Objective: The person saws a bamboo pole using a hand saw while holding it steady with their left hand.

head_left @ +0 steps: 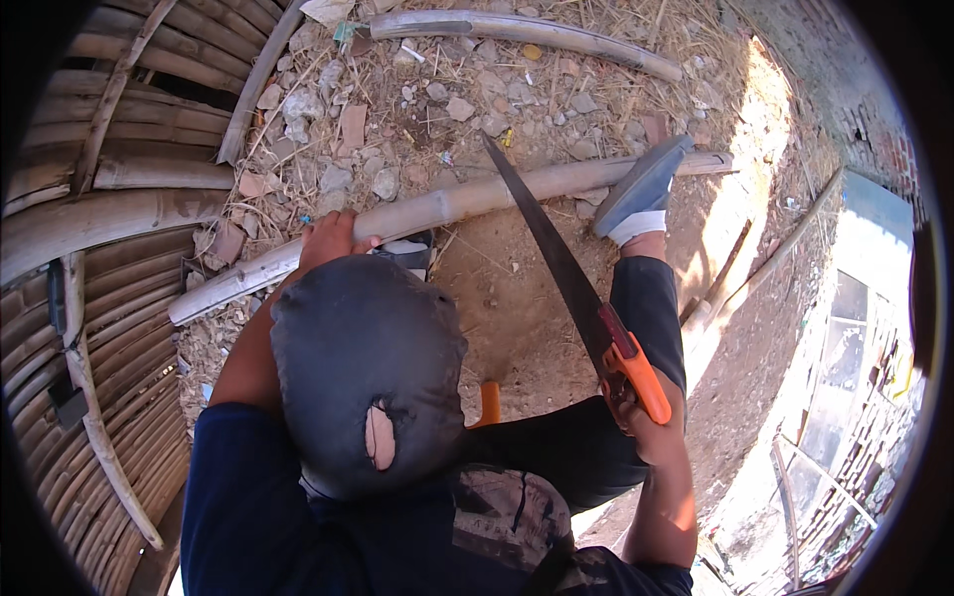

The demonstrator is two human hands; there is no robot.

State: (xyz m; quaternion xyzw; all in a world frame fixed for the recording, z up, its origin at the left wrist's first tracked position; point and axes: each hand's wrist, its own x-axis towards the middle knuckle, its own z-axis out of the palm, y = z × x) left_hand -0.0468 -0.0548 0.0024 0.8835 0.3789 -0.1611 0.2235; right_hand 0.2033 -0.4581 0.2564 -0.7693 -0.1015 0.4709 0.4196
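My left hand (333, 238) grips a long split bamboo pole (467, 199) near its left end, fingers over the top. In my right hand (641, 409) is a handsaw (554, 263) with an orange handle. Its dark blade slants up and left across the pole, the tip reaching past the far side; whether blade and pole touch, I cannot tell. My right shoe (641, 194) rests on the pole toward its right end. Another shoe (407, 250) shows beside my left hand, mostly hidden. A dark cap (368, 328) covers much of the lower middle.
A second bamboo piece (527, 32) lies at the far side among stones and straw. Slatted bamboo walling (139, 368) stands at left. Long poles (765, 268) lean at right, near a brick wall (884, 149). An orange object (489, 402), partly hidden, lies near my leg.
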